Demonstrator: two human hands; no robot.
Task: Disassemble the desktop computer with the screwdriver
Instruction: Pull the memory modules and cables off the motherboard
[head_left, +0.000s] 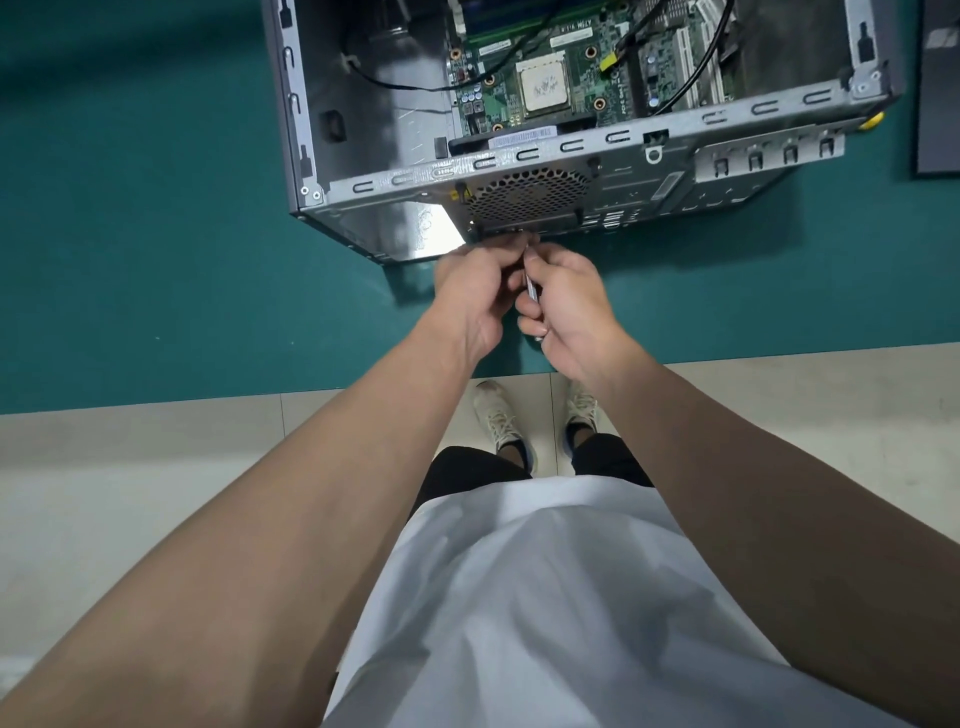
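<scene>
The open desktop computer case (363, 187) lies on its side on the green table (156, 234), showing the green motherboard (545, 67) with its bare processor (543, 83). The round fan grille (527, 195) on the rear panel faces me. My right hand (566, 306) grips a thin silver screwdriver (531, 286), its tip aimed at the rear panel's lower edge just below the grille. My left hand (472, 291) is curled beside it, fingertips at the screwdriver's tip; what they pinch is hidden.
A dark flat panel (940, 88) lies at the table's far right. Black cables (395, 83) run inside the case. The table's near edge (260, 400) lies just below my wrists, with pale floor tiles and my shoes (498, 415) beneath.
</scene>
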